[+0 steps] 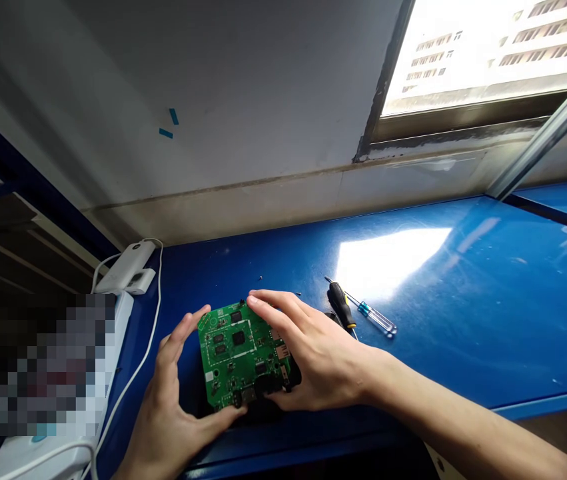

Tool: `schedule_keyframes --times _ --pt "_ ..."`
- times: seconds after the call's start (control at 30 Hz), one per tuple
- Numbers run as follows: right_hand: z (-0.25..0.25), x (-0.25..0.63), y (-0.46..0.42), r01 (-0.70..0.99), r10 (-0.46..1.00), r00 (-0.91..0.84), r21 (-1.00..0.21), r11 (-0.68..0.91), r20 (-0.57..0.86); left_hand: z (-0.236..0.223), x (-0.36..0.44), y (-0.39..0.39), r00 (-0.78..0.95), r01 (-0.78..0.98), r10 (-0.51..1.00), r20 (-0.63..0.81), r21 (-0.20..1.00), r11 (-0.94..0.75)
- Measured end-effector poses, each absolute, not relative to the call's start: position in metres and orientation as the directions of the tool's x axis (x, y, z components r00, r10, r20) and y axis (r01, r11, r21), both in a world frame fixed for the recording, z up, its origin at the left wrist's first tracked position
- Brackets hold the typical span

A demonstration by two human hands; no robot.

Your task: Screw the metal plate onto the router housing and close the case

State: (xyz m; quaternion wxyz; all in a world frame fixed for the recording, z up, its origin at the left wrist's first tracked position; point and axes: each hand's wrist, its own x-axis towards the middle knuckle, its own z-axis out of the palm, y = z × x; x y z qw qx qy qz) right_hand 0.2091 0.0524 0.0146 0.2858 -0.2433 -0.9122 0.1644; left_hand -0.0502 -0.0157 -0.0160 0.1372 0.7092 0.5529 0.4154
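Both left hand (pixel 166 397) and right hand (pixel 326 363) had fingers and thumbs clamped on the green circuit board's (pixel 217 363) edges, probably sparing its chips (pixel 238 338).

Over on the left, a white plug-in device (pixel 130 263) sits at the back of the glossy blue surface (pixel 463 300), a white cable (pixel 157 313) running from near it towards the front. Two small blue strips (pixel 174 117) stick to the grey wall (pixel 263 100). Up on the right there's a bright window (pixel 443 80) with a building (pixel 553 33) outside, and a slanting metal post (pixel 546 137) stands nearer, its foot by the surface's back edge.
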Motion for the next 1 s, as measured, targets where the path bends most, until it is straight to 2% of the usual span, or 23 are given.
schedule_keyframes --times 0.17,0.23,0.3,0.37,0.5,0.7,0.77,0.83,1.0 --pt "0.013 0.209 0.053 0.340 0.526 -0.714 -0.427 0.838 0.462 -0.015 -0.045 -0.019 0.052 0.652 0.908 0.415 0.674 -0.346" --pt "0.013 0.209 0.053 0.341 0.523 -0.710 -0.419 0.841 0.472 -0.013 -0.042 -0.020 0.064 0.684 0.909 0.411 0.646 -0.340" --pt "0.012 0.209 0.053 0.341 0.519 -0.705 -0.411 0.845 0.483 -0.010 -0.041 -0.018 0.110 0.742 0.886 0.450 0.556 -0.375" --pt "0.012 0.209 0.053 0.339 0.513 -0.698 -0.400 0.851 0.499 -0.005 -0.040 -0.015 0.200 0.795 0.840 0.504 0.418 -0.440" --pt "0.012 0.209 0.053 0.345 0.504 -0.681 -0.374 0.861 0.531 0.004 -0.036 -0.007 0.371 0.823 0.745 0.554 0.176 -0.541" --pt "0.013 0.209 0.052 0.349 0.442 -0.709 -0.271 0.897 0.550 0.014 -0.016 -0.007 0.413 0.836 0.714 0.566 0.075 -0.543" --pt "0.014 0.209 0.052 0.342 0.406 -0.721 -0.222 0.913 0.561 0.016 -0.013 -0.007 0.409 0.834 0.709 0.574 0.079 -0.546" --pt "0.015 0.211 0.052 0.322 0.392 -0.718 -0.225 0.920 0.576 0.016 -0.014 -0.006 0.376 0.831 0.723 0.580 0.133 -0.539" --pt "0.014 0.213 0.053 0.229 0.481 -0.634 -0.447 0.864 0.605 0.009 -0.029 -0.001 0.195 0.825 0.759 0.621 0.314 -0.469"
